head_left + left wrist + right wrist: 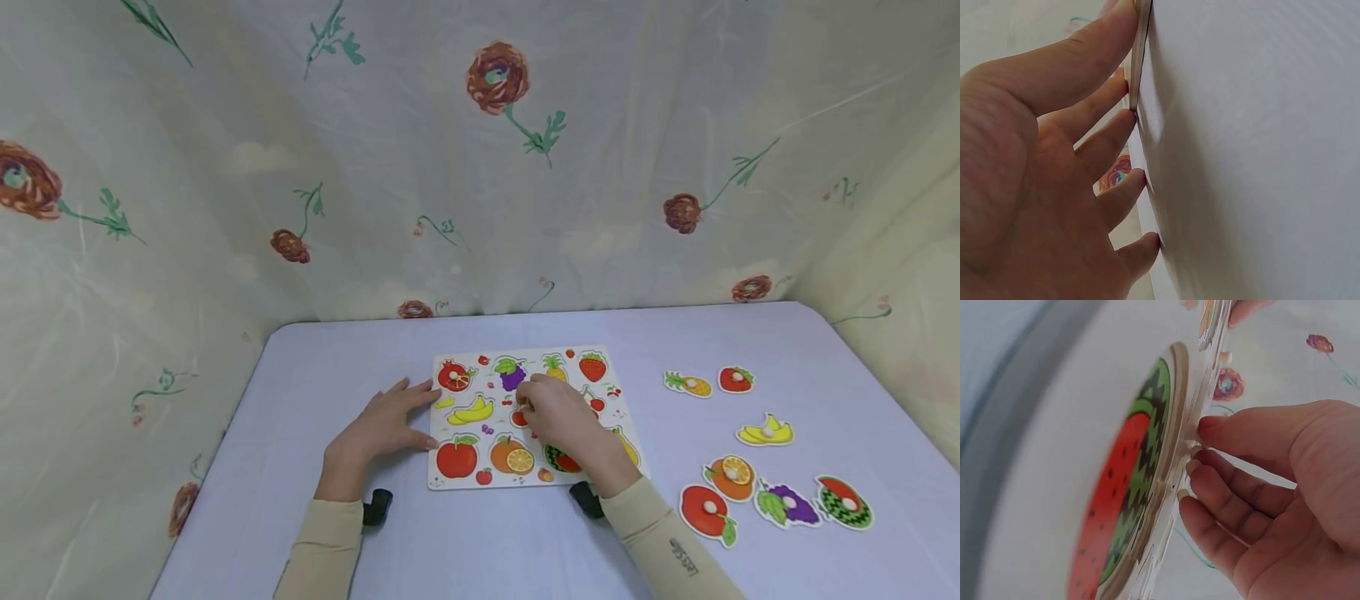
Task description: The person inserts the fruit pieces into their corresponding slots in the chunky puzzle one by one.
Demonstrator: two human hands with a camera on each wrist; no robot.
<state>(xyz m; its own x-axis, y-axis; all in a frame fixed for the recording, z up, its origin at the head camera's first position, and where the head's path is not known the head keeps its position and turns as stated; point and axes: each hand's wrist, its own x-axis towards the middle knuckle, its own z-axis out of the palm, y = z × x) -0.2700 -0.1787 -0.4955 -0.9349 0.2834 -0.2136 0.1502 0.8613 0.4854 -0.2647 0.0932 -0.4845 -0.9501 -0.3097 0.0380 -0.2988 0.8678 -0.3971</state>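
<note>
A white fruit puzzle board [465, 421] lies at the middle of the table. My left hand [386, 425] has its fingers spread along the board's left edge; the left wrist view shows the thumb and fingertips touching the thin wooden edge. Over the middle of the board, my right hand [562, 417] has its thumb and fingers bent down to a small red fruit puzzle piece [519, 418], pinching it. The fingers hide most of this piece. In the right wrist view, the watermelon recess [1125, 475] shows just before those fingertips.
Loose knobbed pieces lie to the right: pineapple [687, 384], strawberry [737, 380], bananas [766, 432], orange [731, 477], apple [707, 510], grapes [786, 506] and watermelon [844, 502]. A flowered curtain [592, 242] hangs behind the table [480, 550].
</note>
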